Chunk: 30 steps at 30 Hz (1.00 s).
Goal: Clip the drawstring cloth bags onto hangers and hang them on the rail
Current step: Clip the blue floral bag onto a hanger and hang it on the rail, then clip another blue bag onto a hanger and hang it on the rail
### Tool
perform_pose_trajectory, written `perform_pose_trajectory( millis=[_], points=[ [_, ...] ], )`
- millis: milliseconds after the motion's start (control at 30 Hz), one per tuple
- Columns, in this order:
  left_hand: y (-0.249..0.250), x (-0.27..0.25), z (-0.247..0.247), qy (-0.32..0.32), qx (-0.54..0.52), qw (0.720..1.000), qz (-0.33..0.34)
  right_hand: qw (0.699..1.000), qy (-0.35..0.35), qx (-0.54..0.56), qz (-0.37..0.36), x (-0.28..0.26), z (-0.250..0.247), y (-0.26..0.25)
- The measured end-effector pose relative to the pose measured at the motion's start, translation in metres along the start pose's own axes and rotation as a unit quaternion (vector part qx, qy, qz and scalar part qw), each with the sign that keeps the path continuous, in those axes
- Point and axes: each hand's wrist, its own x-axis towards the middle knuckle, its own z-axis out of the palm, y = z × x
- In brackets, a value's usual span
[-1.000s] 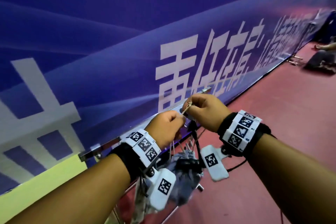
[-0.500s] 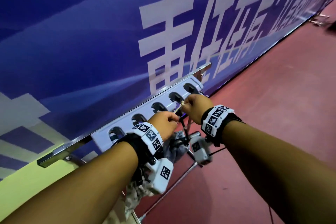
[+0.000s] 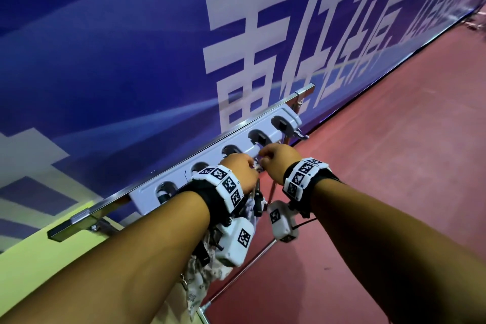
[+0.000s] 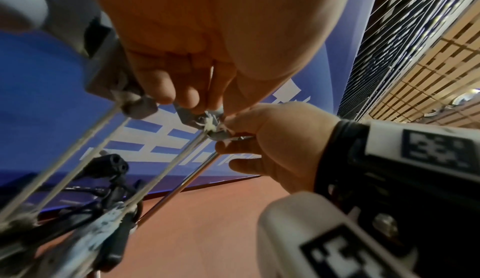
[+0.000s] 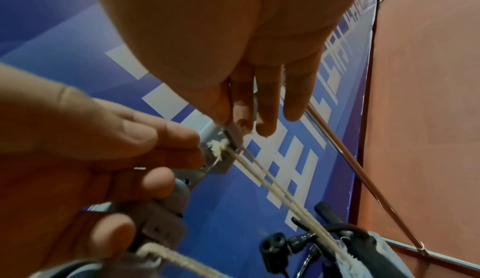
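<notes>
A grey hanger clip (image 5: 228, 151) biting the frayed drawstring (image 5: 262, 171) is pinched between left hand (image 3: 240, 169) and right hand (image 3: 278, 159).

Your pale grey plastic multi-clip hanger (image 3: 221, 158) hangs along the chrome rail (image 3: 86, 214). One grey clip (image 5: 228, 149) grips two taut cream drawstrings (image 5: 275, 182), frayed ends protruding. The patterned grey-white cloth bag (image 3: 202, 279) dangles below.

1. The head camera looks down over both forearms toward the pale grey plastic multi-clip hanger (image 3: 218, 158).
2. Both wrist cameras sit close beneath the hands, facing upward, sharing the frayed cream drawstring (image 4: 210, 125) (image 5: 219, 148).
</notes>
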Motion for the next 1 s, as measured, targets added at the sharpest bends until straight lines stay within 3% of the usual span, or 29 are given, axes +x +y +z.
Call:
perform_pose_trajectory(
  millis=[267, 600, 800, 1000],
  points=[
    [-0.006, -0.016, -0.023, 0.036, -0.035, 0.999, 0.019, 0.999, 0.026, 0.029, 0.010, -0.017, -0.015, -0.029],
    [-0.034, -0.061, -0.094, 0.118, 0.008, 0.992, 0.034, 0.996, 0.048, 0.024, -0.073, -0.065, -0.036, -0.104],
    [-0.084, -0.113, -0.140, 0.183, -0.013, 0.983, 0.005, 0.988, 0.045, 0.015, -0.147, -0.089, -0.011, -0.181],
    [-0.178, -0.199, -0.188, 0.255, -0.034, 0.965, -0.060, 0.970, -0.002, 0.035, -0.239, -0.125, 0.057, -0.285]
  ],
)
